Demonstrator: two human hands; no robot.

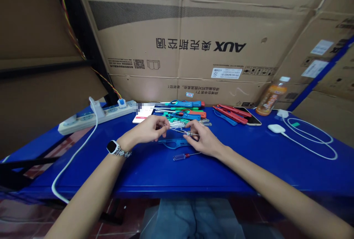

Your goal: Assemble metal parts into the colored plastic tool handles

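Note:
Both my hands meet over the middle of the blue table (155,172). My left hand (151,128), with a watch on its wrist, pinches a thin metal part that I cannot make out. My right hand (200,137) is closed on a small clear-handled screwdriver (190,133), whose tip points toward the left fingers. Under the hands lies a blue lighter shell (173,143). A second small screwdriver with a clear and red handle (182,156) lies on the table just in front of my right hand.
Behind the hands lies a pile of blue, green and red long lighters (182,113), with red parts (231,113) and a phone (250,118) to the right. An orange bottle (271,99), a white charger with cable (304,136), a power strip (96,115) and cardboard boxes (193,36) surround them.

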